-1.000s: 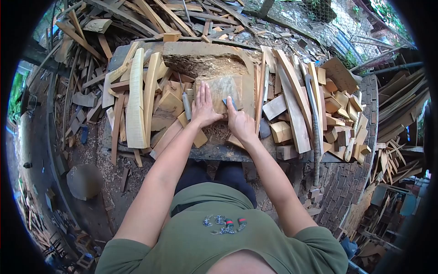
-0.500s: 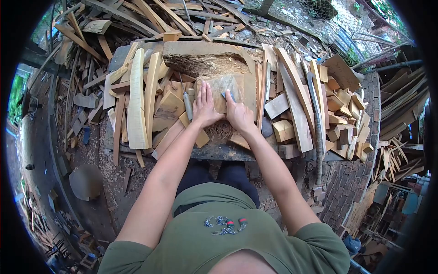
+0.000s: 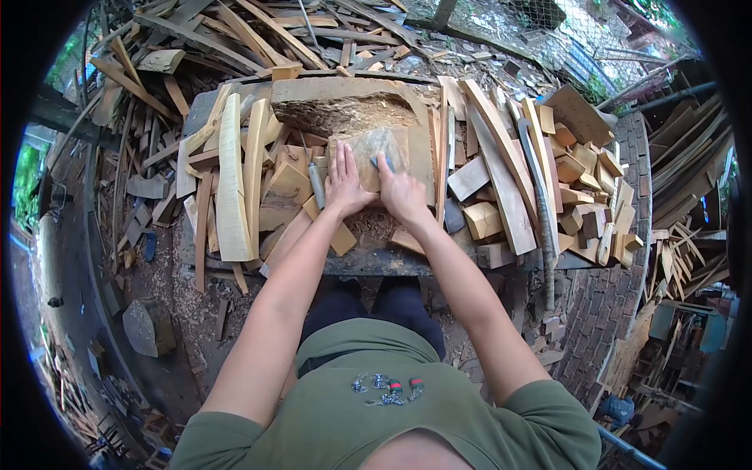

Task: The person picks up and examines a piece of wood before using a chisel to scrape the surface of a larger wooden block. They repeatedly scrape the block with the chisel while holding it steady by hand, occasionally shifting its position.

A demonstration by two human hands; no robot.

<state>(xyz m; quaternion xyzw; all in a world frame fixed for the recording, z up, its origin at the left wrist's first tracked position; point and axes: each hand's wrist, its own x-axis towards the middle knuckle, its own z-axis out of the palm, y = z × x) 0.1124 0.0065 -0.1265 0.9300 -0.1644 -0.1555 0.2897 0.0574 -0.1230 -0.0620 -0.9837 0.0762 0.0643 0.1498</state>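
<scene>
My left hand (image 3: 345, 186) lies flat on the left part of a squarish wooden board (image 3: 374, 143), fingers stretched forward. My right hand (image 3: 403, 196) grips a small blue flat piece (image 3: 381, 162) against the board's face, its index finger extended along it; its exact kind I cannot make out. Behind the board, and partly under it, sits a thick rough block of wood (image 3: 313, 92) with a hollowed, crumbly face. Just left of my left hand lies a tool with a grey handle (image 3: 316, 185) and a thin metal shaft.
Curved pale wood strips (image 3: 233, 180) lie on the left of the worktable (image 3: 360, 263); long planks (image 3: 501, 180) and several offcuts (image 3: 580, 168) lie on its right. A dark curved bar (image 3: 540, 188) hangs over the front edge. Scrap wood (image 3: 235, 31) is heaped behind.
The view has shifted slightly, so the table appears a little further left. My right hand and the blue piece stay on nearly the same spot of the board; my left hand still rests there.
</scene>
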